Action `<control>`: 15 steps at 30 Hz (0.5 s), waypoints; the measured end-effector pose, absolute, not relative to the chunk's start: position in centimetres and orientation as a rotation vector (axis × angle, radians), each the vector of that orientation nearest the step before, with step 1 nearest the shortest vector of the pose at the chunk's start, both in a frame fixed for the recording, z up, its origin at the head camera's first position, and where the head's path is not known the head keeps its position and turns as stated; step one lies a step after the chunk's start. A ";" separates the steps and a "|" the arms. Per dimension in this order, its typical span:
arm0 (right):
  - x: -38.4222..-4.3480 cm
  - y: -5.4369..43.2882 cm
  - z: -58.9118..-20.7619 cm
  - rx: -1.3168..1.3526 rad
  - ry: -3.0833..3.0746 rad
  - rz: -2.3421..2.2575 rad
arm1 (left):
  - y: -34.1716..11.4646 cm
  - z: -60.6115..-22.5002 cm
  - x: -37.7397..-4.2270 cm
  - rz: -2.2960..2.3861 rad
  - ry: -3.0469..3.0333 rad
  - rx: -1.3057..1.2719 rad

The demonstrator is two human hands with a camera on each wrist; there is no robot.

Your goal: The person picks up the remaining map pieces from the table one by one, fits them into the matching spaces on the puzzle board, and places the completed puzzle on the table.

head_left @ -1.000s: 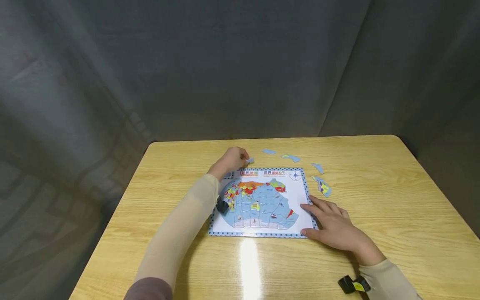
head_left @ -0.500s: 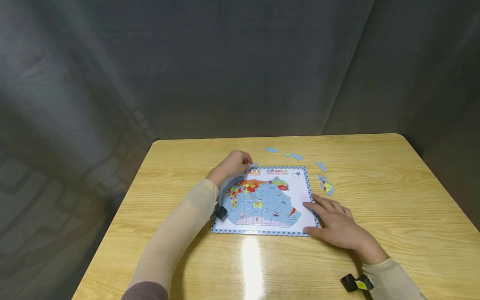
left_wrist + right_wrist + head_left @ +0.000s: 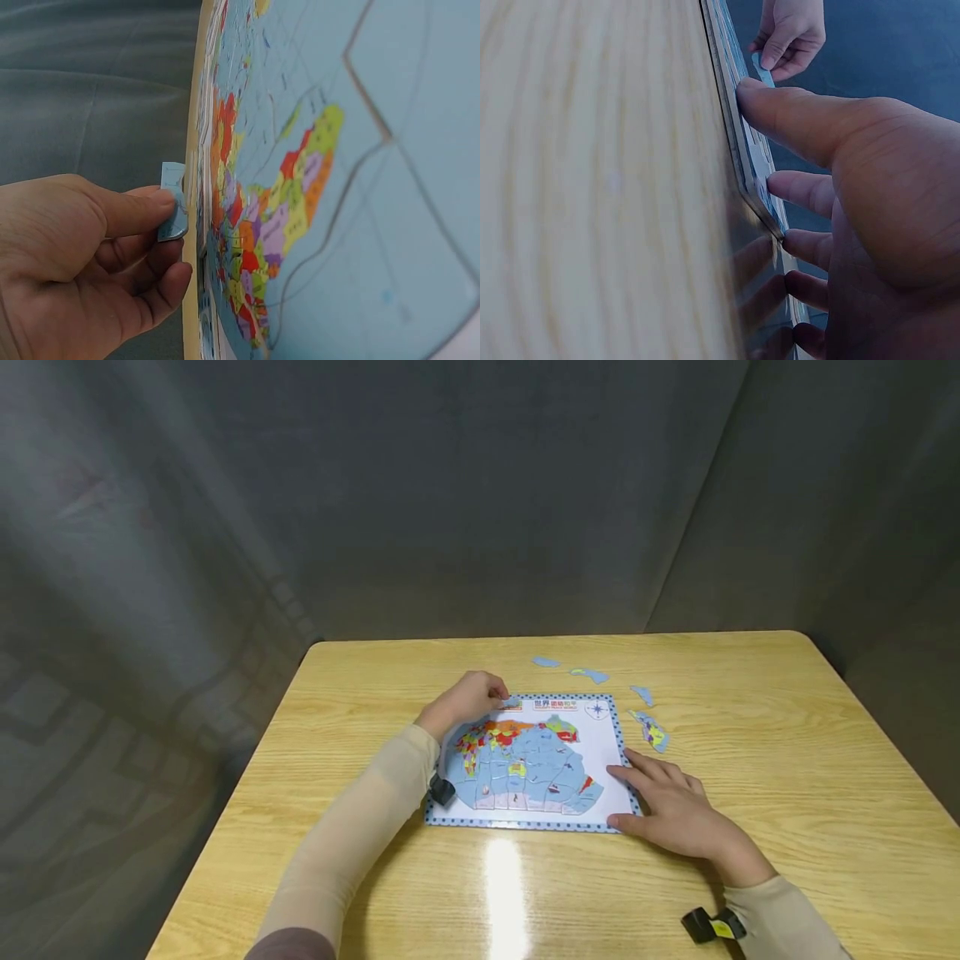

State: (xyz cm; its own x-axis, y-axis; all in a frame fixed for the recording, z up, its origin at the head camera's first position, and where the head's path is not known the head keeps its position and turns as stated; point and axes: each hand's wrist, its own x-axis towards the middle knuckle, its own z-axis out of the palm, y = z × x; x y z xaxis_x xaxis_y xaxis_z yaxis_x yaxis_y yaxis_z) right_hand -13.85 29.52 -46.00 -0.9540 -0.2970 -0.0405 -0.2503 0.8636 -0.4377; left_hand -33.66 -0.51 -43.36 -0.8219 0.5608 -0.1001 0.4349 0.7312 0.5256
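Observation:
A world-map jigsaw puzzle board (image 3: 597,743) with a dotted blue border lies flat on the table, its joined pieces covering the left and middle of the map. Over its top left edge, my left hand (image 3: 467,700) pinches a small light-blue puzzle piece (image 3: 173,217) between thumb and fingers. In the left wrist view that piece is held above the board's surface. My right hand (image 3: 671,806) rests at the board's right edge with fingers spread; thumb and index fingertip touch the board. The right wrist view shows the thumb on the board's edge.
Beyond the board lie loose pieces: a blue one (image 3: 546,662), and a blue and yellow one (image 3: 590,676). To its right are a small blue piece (image 3: 642,695) and a multicoloured piece (image 3: 651,732). A grey curtain (image 3: 480,502) stands behind the wooden table (image 3: 787,735).
My left hand has brought the puzzle piece from behind the board's top edge towards me, over the printed title. The right hand has stayed at the board's edge.

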 end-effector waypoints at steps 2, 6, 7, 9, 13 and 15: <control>-13.9 29.5 -46.1 -0.427 2.930 -0.662 | -0.5 -43.3 -33.6 0.707 2.677 0.795; -14.0 29.6 -46.1 -0.426 2.932 -0.663 | -0.6 -43.4 -33.5 0.675 2.658 0.795; -14.0 29.6 -46.2 -0.427 2.934 -0.664 | -0.6 -43.4 -33.5 0.675 2.649 0.794; -14.1 29.6 -46.1 -0.433 2.934 -0.669 | -0.7 -43.4 -33.5 0.678 2.631 0.786; -14.1 29.7 -46.2 -0.428 2.935 -0.662 | -0.7 -43.6 -33.4 0.692 2.598 0.791; -14.1 29.7 -46.3 -0.423 2.931 -0.658 | -0.8 -43.7 -33.4 0.692 2.589 0.798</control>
